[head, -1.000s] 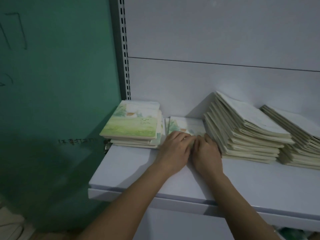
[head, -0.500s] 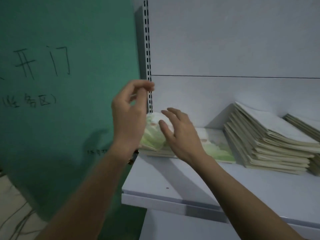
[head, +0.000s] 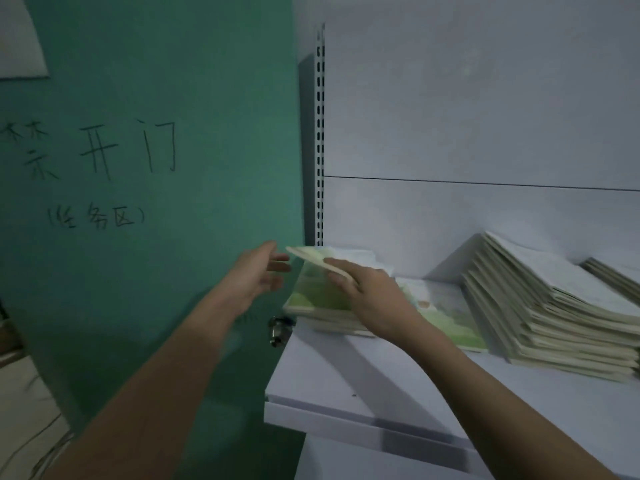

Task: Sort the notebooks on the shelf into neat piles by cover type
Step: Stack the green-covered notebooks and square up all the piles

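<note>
Stacking green-cover notebooks, centre frame.
My right hand pinches a notebook over the green pile; left hand spread; next, square it down.

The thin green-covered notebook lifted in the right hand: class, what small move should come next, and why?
Probably lower the thin green-covered notebook flat onto the left pile of green-covered notebooks and square it. The right hand pinches it tilted just above that matching pile, and the open left hand waits beside its free edge to steady it.
</note>
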